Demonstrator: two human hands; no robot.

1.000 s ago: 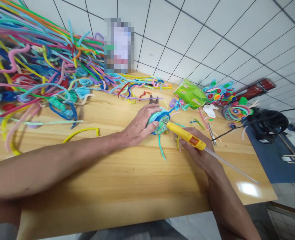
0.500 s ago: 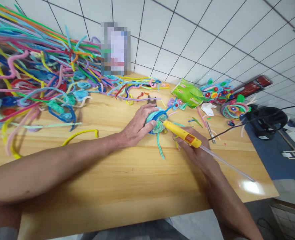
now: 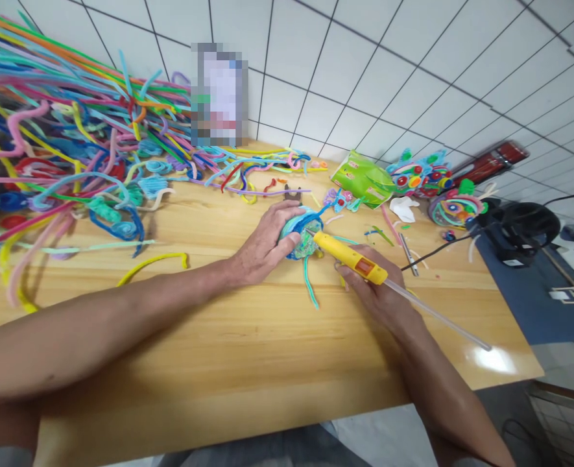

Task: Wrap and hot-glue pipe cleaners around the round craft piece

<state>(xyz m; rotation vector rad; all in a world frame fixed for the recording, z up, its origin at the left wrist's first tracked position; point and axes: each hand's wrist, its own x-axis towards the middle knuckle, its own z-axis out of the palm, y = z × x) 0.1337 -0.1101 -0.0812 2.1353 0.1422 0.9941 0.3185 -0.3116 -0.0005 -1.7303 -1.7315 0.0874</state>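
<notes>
My left hand (image 3: 272,243) is closed around the left side of a round blue and green pipe-cleaner piece (image 3: 307,245), its thumb on the front face. A blue stem sticks up from the piece and a teal strand (image 3: 310,285) hangs toward me. In my right hand (image 3: 377,282) is a yellow hot glue gun (image 3: 349,255), a clear glue stick (image 3: 437,316) jutting from its back end. The nozzle meets the face of the piece near my left thumb; whether it touches is too small to tell. Pliers (image 3: 293,192) lie just behind my left hand.
A big heap of coloured pipe cleaners (image 3: 87,149) fills the left. At the back right are a green packet (image 3: 362,180), finished colourful pipe-cleaner figures (image 3: 420,175) and a white tissue (image 3: 404,209). A black cable (image 3: 435,248) runs from the right; a pen-like tool (image 3: 408,253) lies near it.
The whole view has shifted slightly. Both hands keep their hold, and the glue gun's nozzle stays at about the same place on the pipe-cleaner piece.
</notes>
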